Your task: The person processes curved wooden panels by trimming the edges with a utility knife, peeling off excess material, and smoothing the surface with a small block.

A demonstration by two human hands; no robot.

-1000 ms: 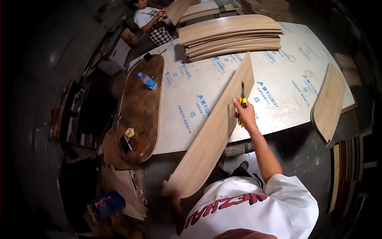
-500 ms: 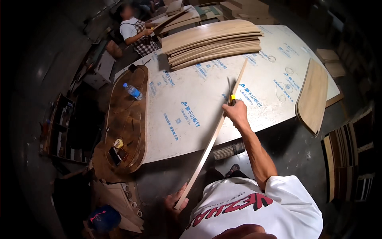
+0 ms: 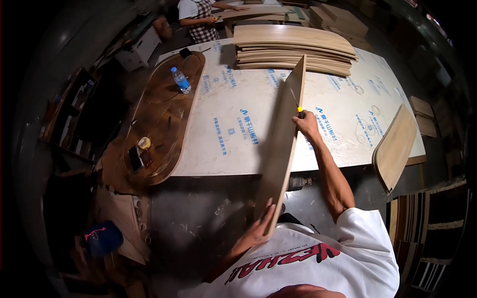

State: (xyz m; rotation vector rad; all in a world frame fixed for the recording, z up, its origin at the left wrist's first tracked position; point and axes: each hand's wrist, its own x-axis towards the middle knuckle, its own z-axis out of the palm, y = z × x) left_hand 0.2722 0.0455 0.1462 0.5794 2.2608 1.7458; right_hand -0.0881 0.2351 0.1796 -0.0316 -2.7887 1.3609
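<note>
A long pale wooden board (image 3: 278, 154) stands on edge, tilted, from over the white table to my waist. Its broad face turns to the left. My left hand (image 3: 261, 226) holds its near end, fingers along the broad face. In my right hand (image 3: 309, 124), closed at the board's right edge, is a slim tool with a black and yellow handle (image 3: 300, 110). Its long thin blade points away, lying in front of the board's face; whether it touches the wood I cannot tell. Behind the board's far end lies a stack of curved-edge boards (image 3: 293, 47).
A brown rounded panel (image 3: 164, 107) at the left bears a water bottle (image 3: 181, 80), a tape measure (image 3: 144, 143) and a phone (image 3: 134, 158). Another board (image 3: 397, 149) overhangs the white table (image 3: 198, 161) at right. Beyond the stack, a person in a checked apron (image 3: 203, 22) handles wood.
The board has turned from showing its narrow edge to showing its broad face. My left hand has shifted right and up with its near end. The view has shifted too.
</note>
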